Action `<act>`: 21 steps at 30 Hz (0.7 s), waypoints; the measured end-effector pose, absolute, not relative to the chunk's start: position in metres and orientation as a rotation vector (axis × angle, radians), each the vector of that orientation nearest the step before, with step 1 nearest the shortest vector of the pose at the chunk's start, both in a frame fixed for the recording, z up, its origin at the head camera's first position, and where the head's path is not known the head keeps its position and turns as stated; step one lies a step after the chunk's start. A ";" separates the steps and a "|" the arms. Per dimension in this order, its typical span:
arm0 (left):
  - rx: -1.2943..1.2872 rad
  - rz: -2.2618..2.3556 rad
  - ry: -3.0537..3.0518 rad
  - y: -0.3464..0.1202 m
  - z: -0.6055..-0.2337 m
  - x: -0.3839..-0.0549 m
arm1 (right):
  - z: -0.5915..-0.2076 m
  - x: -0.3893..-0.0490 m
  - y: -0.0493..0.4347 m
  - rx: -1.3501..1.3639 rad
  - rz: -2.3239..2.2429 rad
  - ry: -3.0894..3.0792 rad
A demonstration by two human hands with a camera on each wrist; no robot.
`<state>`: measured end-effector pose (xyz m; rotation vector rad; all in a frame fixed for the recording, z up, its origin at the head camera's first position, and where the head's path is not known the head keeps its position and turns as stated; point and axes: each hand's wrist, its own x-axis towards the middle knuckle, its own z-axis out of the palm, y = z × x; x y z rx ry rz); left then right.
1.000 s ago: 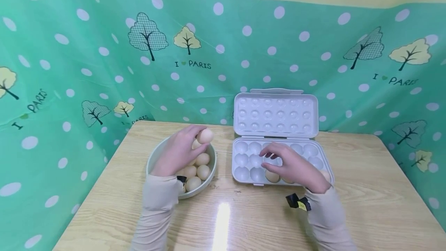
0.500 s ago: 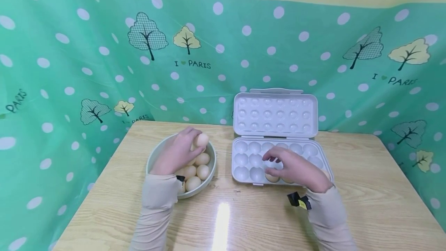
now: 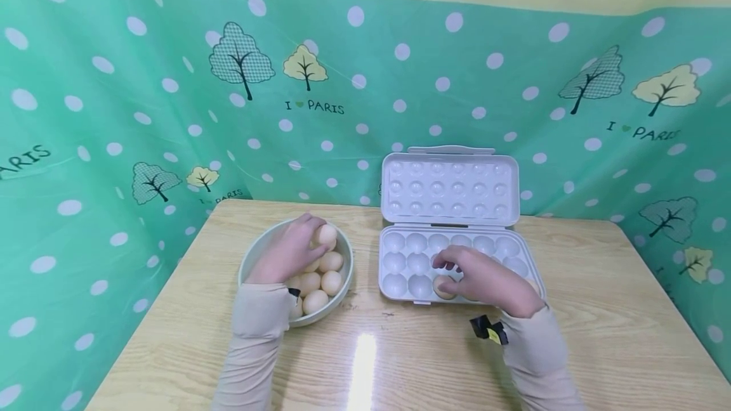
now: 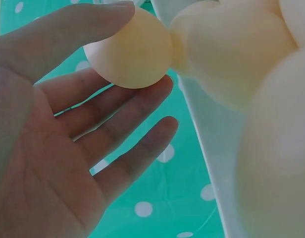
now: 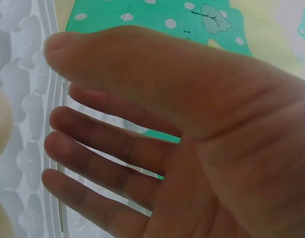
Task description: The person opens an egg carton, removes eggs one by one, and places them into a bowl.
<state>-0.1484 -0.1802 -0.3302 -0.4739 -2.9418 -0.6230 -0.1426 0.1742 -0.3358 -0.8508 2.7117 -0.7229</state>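
My left hand (image 3: 288, 250) is over the far side of a pale round bowl (image 3: 247, 265) and pinches an egg (image 3: 326, 235). In the left wrist view the thumb lies on one side of this egg (image 4: 135, 54), with fingers on the other. Several more eggs (image 3: 331, 283) are heaped in the bowl. My right hand (image 3: 485, 278) hovers over an opened plastic egg box (image 3: 384, 271), fingers loosely bent and nothing between them. An egg (image 3: 443, 287) sits in the box's front row right under the thumb. The hand hides part of that row and the cups behind it.
Upright behind the box's base stands its hinged lid (image 3: 451, 189), close to a green dotted curtain (image 3: 342, 144). Bowl and box rest side by side on a wooden table (image 3: 320, 360), with a gap between them. Another egg (image 3: 533, 285) shows at the front right corner.
My left hand has lowered slightly, bringing its egg down and a little left toward the bowl. The right hand has shifted slightly right and down, uncovering more of the front-row egg.
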 end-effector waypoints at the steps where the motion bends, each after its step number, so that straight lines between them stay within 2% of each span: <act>1: -0.468 -0.627 -2.952 -0.181 -0.331 -0.149 | -0.336 -0.143 0.174 -0.850 -0.721 2.709; 8: -0.467 -0.656 -2.981 -0.184 -0.336 -0.153 | -0.338 -0.144 0.174 -0.835 -0.693 2.702; 11: -0.376 -0.830 -3.031 -0.184 -0.335 -0.152 | -0.338 -0.144 0.175 -0.828 -0.681 2.702; 14: -0.094 -1.216 -3.049 -0.180 -0.330 -0.147 | -0.339 -0.144 0.175 -0.824 -0.665 2.704; 18: 0.491 -1.936 -2.880 -0.171 -0.315 -0.134 | -0.341 -0.144 0.174 -0.857 -0.640 2.707; 21: 0.794 -2.252 -2.722 -0.165 -0.304 -0.125 | -0.344 -0.146 0.175 -0.885 -0.642 2.703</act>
